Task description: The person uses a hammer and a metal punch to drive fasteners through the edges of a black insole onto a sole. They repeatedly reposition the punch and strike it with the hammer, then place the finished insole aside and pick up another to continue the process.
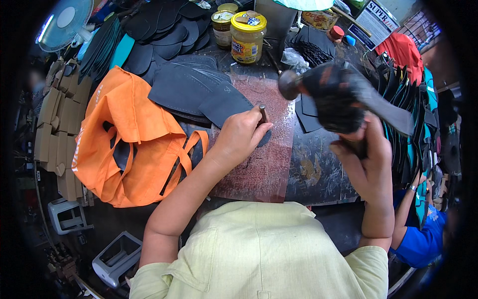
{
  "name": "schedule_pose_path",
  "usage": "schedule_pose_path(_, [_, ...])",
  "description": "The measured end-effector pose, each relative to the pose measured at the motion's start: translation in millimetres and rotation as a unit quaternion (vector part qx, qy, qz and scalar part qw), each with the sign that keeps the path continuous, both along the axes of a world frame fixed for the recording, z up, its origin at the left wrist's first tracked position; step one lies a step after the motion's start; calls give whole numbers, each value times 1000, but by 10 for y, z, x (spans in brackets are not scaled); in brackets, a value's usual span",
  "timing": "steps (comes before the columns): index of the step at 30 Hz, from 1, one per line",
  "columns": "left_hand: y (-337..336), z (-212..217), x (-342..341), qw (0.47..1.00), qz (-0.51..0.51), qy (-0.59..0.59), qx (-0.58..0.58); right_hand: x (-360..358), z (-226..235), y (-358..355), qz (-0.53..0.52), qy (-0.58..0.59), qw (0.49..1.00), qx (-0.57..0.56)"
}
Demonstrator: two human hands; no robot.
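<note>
1. Black scuffed worktop point(328, 185), worn reddish mat point(249, 177) on it; fan point(63, 19) far left, grey stool point(117, 259) near left, person in blue point(423, 241) near right.
2. Orange cloth bag point(132, 107) crowds mat's left; stacked black cut pieces point(181, 89) and yellow-lidded jar point(247, 46) far side.
3. Left hand point(239, 134) clamped on metal punch point(263, 113), over mat; tip hidden. Right hand point(373, 157) clamped around hammer point(341, 97), blurred, right of mat.
4. Mat reaches near edge; bare worktop between mat and right forearm.
</note>
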State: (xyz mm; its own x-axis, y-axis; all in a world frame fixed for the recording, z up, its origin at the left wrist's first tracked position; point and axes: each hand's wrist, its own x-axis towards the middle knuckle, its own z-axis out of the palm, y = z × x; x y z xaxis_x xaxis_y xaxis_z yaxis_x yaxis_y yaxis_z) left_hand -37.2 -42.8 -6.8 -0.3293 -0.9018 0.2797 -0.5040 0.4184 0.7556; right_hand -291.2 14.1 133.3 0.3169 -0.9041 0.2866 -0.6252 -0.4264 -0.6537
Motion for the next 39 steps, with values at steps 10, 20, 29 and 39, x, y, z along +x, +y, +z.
schedule_pose_path(10, [75,20,-32,995,-31,-21,-97,117,-256,-6,51,164,984,46])
schedule_pose_path(20, [62,53,1,998,-24,-38,-49,51,-104,93,62,-94,990,-88])
schedule_pose_path(29, [141,57,0,996,-17,-37,-77,117,-127,29,49,141,986,73])
schedule_pose_path(39, [109,42,24,998,-37,-46,-35,94,-201,105,100,-110,988,-31])
